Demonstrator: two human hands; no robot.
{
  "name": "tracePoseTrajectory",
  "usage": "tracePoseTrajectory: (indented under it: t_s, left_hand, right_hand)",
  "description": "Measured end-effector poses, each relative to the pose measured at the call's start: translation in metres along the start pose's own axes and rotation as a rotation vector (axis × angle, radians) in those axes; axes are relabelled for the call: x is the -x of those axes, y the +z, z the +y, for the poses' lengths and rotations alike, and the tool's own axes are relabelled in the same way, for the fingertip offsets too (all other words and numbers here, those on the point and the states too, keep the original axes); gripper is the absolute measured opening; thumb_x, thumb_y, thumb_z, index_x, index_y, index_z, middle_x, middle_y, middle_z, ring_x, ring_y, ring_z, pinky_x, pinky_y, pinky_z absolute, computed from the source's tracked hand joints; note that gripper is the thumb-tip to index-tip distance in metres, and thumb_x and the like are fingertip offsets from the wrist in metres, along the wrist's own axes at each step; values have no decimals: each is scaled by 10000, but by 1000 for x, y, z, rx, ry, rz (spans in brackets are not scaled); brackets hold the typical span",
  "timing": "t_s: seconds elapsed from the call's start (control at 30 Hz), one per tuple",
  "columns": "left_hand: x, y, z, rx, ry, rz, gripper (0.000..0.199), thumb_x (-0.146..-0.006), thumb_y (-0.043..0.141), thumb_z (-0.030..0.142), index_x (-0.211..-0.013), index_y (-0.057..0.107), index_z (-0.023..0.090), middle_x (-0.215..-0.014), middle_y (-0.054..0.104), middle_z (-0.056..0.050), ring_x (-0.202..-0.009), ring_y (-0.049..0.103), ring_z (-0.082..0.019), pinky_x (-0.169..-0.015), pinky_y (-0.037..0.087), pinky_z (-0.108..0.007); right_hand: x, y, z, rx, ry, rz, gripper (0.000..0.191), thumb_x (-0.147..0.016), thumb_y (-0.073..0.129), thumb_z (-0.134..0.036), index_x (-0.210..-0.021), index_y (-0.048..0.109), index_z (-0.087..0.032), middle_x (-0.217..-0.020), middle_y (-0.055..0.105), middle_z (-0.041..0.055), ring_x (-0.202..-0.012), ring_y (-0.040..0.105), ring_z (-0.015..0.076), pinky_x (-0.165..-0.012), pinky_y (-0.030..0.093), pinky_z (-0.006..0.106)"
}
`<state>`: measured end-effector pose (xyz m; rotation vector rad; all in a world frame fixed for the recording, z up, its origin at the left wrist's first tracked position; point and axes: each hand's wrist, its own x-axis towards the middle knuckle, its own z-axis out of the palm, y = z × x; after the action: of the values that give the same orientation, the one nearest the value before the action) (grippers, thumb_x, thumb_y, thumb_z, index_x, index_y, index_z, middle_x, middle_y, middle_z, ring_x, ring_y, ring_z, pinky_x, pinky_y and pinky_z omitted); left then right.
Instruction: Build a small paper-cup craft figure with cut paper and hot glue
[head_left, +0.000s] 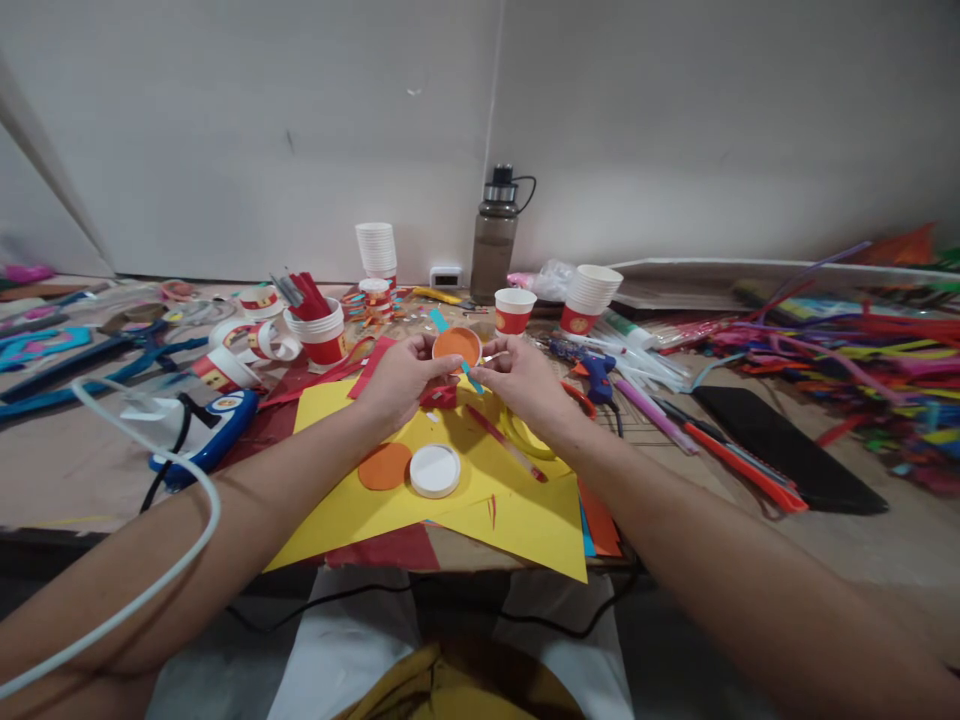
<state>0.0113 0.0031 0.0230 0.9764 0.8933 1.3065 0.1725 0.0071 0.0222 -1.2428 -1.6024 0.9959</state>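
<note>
Between my hands is a white-rimmed round piece faced with an orange paper disc [456, 346]. Teal paper strips [439, 320] stick out at its upper left and lower right. My left hand [406, 378] grips the left edge, thumb on the orange face. On the right, my right hand [519, 380] has its fingers pinched at the rim by the lower teal strip; whether it grips the strip or the rim is hard to tell. Below them, a loose orange paper circle [385, 467] and a white round lid [435, 471] lie on yellow paper [345, 525]. A pencil [517, 452] lies nearby.
Paper cups [591, 297] and a bottle [495, 245] stand by the wall. A red cup [319, 335] holds pens. Rightward lie a blue glue gun [598, 376], an orange cutter [742, 465], a black phone-like slab [787, 448] and pipe cleaners [862, 350]. A white cable [202, 545] crosses my left forearm.
</note>
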Motion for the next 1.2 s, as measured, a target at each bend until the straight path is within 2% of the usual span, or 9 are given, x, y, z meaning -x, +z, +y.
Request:
tracePoseTrajectory:
  t_s: [0.2,0.33,0.47,0.67,0.77,0.87,0.97,1.07,1.2]
  left_hand:
    - [-1,1,1,9,-2,31,272,-603,781,72,-784,583,119,-746,652,-23,-565,591,-85,-560,496,-224]
    - [-5,-3,0,28,11,33,326,-559,810,71,-791,588,125,-718,641,-3,-559,579,-76,-559,494,-212]
    - [-11,-9,-3,51,34,36,315,-568,823,118,-802,613,126,-800,664,-26,-655,608,-95,-592,510,-216]
    - [-17,-14,-2,101,53,124,233,-621,769,110,-793,613,122,-821,676,-44,-717,630,-112,-618,519,-220]
    - [-17,-14,-1,116,26,129,189,-640,740,99,-769,604,125,-765,668,-32,-683,627,-110,-638,530,-237]
    - [-16,-14,0,124,13,128,187,-639,738,98,-763,602,131,-756,670,-28,-690,631,-114,-667,541,-255]
    - [-17,-15,1,120,13,140,206,-626,752,109,-765,603,139,-766,674,-23,-694,630,-114,-668,541,-258]
    - [-19,-17,1,108,23,144,224,-613,771,130,-760,603,147,-779,673,-16,-687,622,-107,-642,533,-243]
    - [-20,-21,1,69,48,138,252,-585,805,175,-755,621,151,-775,658,-5,-644,588,-91,-561,501,-207]
  right_hand:
    - [2,2,0,15,-54,-24,239,-737,659,-306,-917,552,-190,-770,640,3,-670,576,134,-585,411,258]
    - [4,0,-5,186,-95,-75,190,-779,592,-347,-686,584,-181,-650,570,-23,-589,473,106,-542,333,250]
    - [3,-8,-10,328,-47,-76,231,-759,597,-304,-568,556,-181,-551,520,-33,-526,423,100,-505,280,254]
    - [0,-20,-10,604,45,-216,141,-730,662,-250,-598,675,-201,-586,647,22,-536,524,149,-512,322,281]
    - [-3,-32,-14,700,-36,-122,169,-790,634,-310,-675,692,-200,-709,696,59,-626,575,177,-565,364,293]
    - [-6,-57,-19,904,-61,78,238,-854,559,-350,-804,712,-175,-818,712,114,-710,610,212,-612,388,311]
    - [-8,-89,-16,1209,74,260,374,-878,516,-430,-896,719,-117,-922,706,199,-839,648,276,-678,427,342]
    - [-9,-112,-4,1368,262,184,469,-845,547,-514,-920,728,-88,-927,705,236,-900,661,312,-715,450,362]
    - [-10,-116,12,1293,360,74,443,-743,659,-522,-888,746,-113,-927,715,223,-895,670,317,-706,466,357]
